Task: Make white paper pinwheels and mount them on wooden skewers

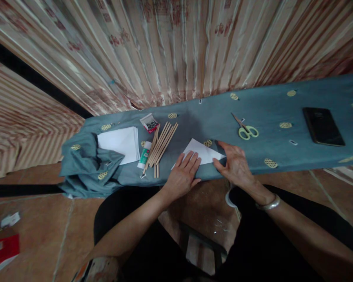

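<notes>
A folded white sheet of paper (200, 150) lies on the blue cloth-covered table (282, 105) near its front edge. My left hand (184, 174) lies flat on the paper's left part, fingers stretched out together. My right hand (235, 164) rests at the paper's right corner, thumb and forefinger spread along its edges, pressing it down. Neither hand lifts anything.
Left of the paper lie several thin wooden sticks (160, 145), a glue stick (144, 154), a small open box of pins (149, 123) and a stack of white paper (120, 143). Green-handled scissors (244, 128) and a black phone (322, 126) lie to the right. Striped curtain behind.
</notes>
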A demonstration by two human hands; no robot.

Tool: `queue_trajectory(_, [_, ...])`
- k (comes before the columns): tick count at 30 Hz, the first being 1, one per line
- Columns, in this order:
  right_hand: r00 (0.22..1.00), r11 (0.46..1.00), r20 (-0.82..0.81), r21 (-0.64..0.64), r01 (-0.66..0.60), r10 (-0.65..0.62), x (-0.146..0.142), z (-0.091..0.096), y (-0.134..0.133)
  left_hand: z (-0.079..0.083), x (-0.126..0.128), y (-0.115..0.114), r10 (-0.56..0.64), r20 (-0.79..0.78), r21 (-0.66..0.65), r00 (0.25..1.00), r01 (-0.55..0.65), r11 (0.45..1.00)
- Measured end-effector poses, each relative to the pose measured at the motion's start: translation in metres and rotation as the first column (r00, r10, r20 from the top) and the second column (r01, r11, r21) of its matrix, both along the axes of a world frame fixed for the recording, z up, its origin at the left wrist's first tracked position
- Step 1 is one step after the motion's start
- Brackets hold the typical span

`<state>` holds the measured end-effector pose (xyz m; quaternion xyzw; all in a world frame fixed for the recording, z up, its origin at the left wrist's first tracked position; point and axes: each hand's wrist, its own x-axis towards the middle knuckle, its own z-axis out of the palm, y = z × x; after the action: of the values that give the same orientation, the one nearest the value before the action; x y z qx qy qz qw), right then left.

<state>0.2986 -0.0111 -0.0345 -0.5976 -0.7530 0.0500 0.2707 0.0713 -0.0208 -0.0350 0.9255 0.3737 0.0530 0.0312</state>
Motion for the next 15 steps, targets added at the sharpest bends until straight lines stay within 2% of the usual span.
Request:
queue_trajectory(6, [0.998, 0.999, -0.037, -0.019, 0.05, -0.051, 0.022, -0.001, -0.002, 0.001, 0.001, 0.0, 0.006, -0.005, 0.004, 1.0, -0.006, 1.0])
queue_trajectory(11, [0.997, 0.998, -0.051, -0.026, 0.052, -0.053, 0.023, -0.002, -0.002, 0.003, 0.0, -0.002, 0.011, 0.002, -0.008, 1.0, -0.011, 1.0])
queue_trajectory(15, [0.997, 0.999, -0.073, -0.012, 0.037, -0.037, 0.024, -0.005, 0.0, 0.004, -0.011, -0.008, 0.033, -0.016, -0.001, 0.999, -0.033, 0.999])
